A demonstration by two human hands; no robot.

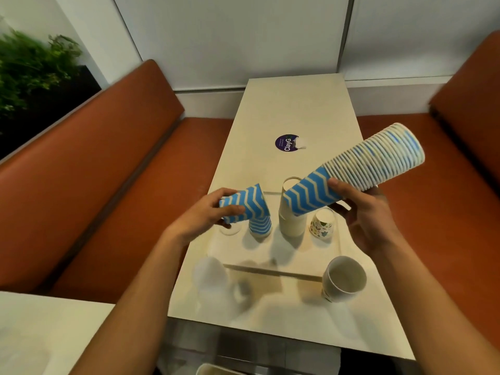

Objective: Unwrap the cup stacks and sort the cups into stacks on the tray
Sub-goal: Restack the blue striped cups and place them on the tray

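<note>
My right hand (362, 215) grips a long stack of blue zigzag cups (359, 166), tilted with its open end up to the right. My left hand (211, 212) holds a single blue zigzag cup (244, 204) on its side, just above a short upside-down stack of the same cups (260, 226) on the clear tray (270, 255). A plain white cup stack (290, 220) and a small patterned cup (322, 223) also stand on the tray.
A white cup (343, 277) stands open near the tray's front right corner. Clear plastic cups (211, 277) lie blurred at the front left. A purple sticker (286, 143) marks the table. Orange bench seats flank both sides.
</note>
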